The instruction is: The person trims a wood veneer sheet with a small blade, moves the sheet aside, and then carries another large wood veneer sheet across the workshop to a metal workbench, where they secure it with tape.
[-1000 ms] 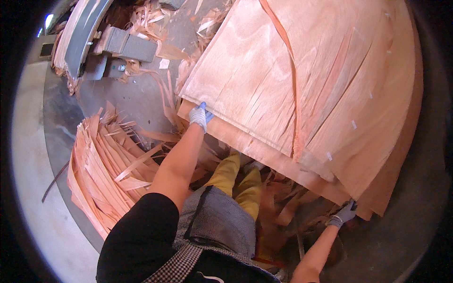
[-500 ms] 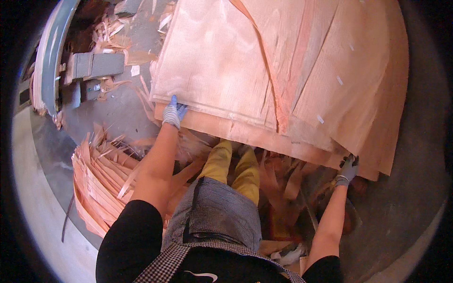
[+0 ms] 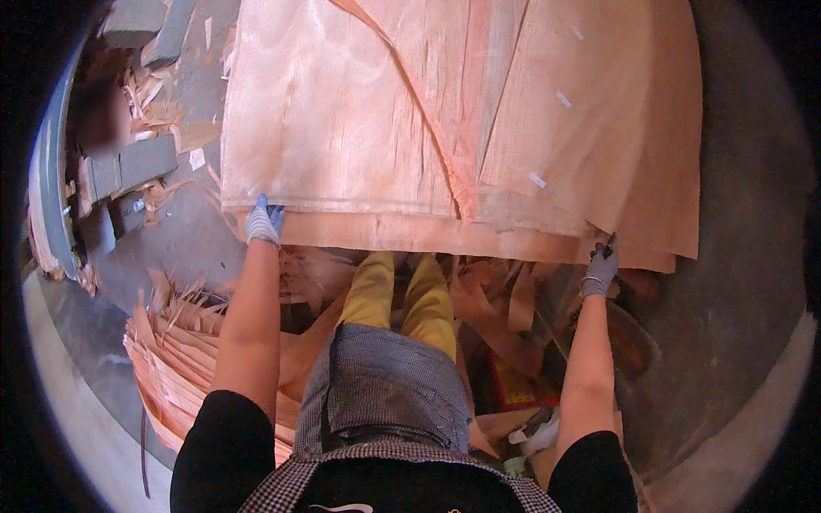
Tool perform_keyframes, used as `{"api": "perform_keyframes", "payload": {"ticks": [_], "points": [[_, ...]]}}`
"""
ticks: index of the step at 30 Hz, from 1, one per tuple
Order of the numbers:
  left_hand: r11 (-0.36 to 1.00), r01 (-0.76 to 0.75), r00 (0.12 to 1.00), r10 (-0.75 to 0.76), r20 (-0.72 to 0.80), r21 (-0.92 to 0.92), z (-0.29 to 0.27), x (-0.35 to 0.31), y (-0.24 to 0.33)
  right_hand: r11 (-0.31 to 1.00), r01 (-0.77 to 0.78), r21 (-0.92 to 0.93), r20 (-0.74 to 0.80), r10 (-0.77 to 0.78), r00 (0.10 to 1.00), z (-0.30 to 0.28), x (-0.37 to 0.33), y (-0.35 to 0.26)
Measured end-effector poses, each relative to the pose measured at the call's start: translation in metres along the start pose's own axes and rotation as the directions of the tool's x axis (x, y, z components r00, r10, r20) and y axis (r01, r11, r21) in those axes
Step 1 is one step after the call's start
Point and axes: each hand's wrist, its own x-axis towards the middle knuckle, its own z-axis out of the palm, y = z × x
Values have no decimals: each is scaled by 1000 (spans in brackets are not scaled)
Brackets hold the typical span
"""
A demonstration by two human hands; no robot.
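Observation:
Large thin pinkish wood veneer sheets (image 3: 342, 111) lie layered in front of me, their near edges overlapping unevenly. A long slanting split with a curled strip (image 3: 453, 175) runs down through the top layer. My left hand (image 3: 264, 221), in a grey-and-blue glove, is closed on the near edge at the left, fingers on top and the thumb side partly hidden. At the near right, my right hand (image 3: 601, 267), in a grey glove with dark fingertips, pinches the edge where the layers fan out. Both arms are stretched forward.
A heap of veneer strips (image 3: 175, 350) lies at my left, with more scraps around my yellow-trousered legs (image 3: 428, 299). Grey blocks (image 3: 145, 162) and splintered offcuts stand at the far left beside a curved metal-edged thing (image 3: 53, 188). Dark floor (image 3: 744, 256) runs along the right.
The veneer sheets and both hands have shifted left in view, and the near edge now lies more level. The right hand sits higher, the left slightly lower. Both still grip the edge.

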Motion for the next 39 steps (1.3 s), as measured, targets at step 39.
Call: {"api": "perform_keyframes", "payload": {"ticks": [39], "points": [[-361, -816, 504, -62, 861, 452, 214, -254, -96, 967, -253, 8, 132, 250, 959, 31, -118, -137]]}}
